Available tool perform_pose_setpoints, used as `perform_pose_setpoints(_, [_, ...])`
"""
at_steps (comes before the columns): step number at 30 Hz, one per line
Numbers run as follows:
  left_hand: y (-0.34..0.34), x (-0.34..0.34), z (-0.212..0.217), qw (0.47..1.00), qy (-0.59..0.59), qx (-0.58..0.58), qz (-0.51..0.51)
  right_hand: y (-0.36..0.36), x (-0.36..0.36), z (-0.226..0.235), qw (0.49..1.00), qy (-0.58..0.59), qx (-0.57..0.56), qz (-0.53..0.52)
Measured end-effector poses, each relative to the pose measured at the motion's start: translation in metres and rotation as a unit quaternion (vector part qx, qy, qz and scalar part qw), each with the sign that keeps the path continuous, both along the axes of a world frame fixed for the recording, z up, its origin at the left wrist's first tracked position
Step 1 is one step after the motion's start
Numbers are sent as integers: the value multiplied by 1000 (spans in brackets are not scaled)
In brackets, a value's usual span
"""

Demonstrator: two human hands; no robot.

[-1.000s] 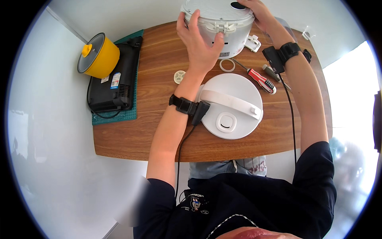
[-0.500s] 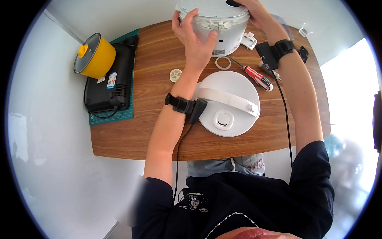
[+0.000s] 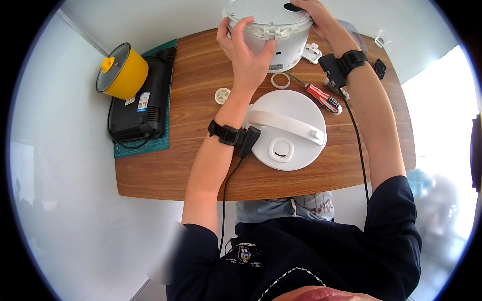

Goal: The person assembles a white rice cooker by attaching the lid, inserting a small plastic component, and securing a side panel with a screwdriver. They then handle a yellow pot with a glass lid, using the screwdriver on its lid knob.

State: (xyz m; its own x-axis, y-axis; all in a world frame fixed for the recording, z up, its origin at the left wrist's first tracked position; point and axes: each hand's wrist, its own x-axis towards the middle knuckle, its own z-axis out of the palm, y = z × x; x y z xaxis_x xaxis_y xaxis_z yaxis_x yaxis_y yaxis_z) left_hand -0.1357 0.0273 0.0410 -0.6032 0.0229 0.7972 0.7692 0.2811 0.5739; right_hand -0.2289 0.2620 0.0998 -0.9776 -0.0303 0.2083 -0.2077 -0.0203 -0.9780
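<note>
Brown wooden tabletop [image 3: 191, 170] against pale walls, seen from above. One white, round rice cooker body [image 3: 271, 27] stands at the far edge. Left hand [image 3: 246, 52] is pressed flat on its near side, fingers spread, thumb by the hinge. Right hand [image 3: 314, 15] cups the far right rim, fingers curled over the edge.

One white domed cooker lid [image 3: 286, 130] lies detached, just in front. Near it: one red-handled screwdriver [image 3: 321, 96], one white rubber ring [image 3: 280, 80], one small pale round disc [image 3: 222, 95]. To the left, one yellow lidded pot [image 3: 120, 70] sits on one black flat hotplate [image 3: 145, 100].
</note>
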Motion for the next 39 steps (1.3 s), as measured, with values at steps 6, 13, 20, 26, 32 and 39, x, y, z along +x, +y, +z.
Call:
perform_pose_setpoints(6, [0, 0, 0, 999, 16, 40, -14, -9, 10, 4, 1000, -6, -30, 1])
perform_pose_setpoints(13, [3, 2, -1, 999, -5, 33, -7, -5, 7, 1, 998, -19, -53, 18])
perform_pose_setpoints(20, [3, 1, -3, 999, 5, 53, -12, -15, 14, 5, 998, -10, -64, 13])
perform_pose_setpoints(26, [3, 4, 0, 999, -16, 34, -4, -7, 3, 2, 1000, -16, 10, -6])
perform_pose_setpoints(32, [-5, -2, -1, 999, -20, 14, -20, -7, 3, 2, 998, -46, 14, -38])
perform_pose_setpoints(39, [-9, -5, -1, 1000, 1, -16, 2, -18, 26, 14, 978, -168, -100, -71])
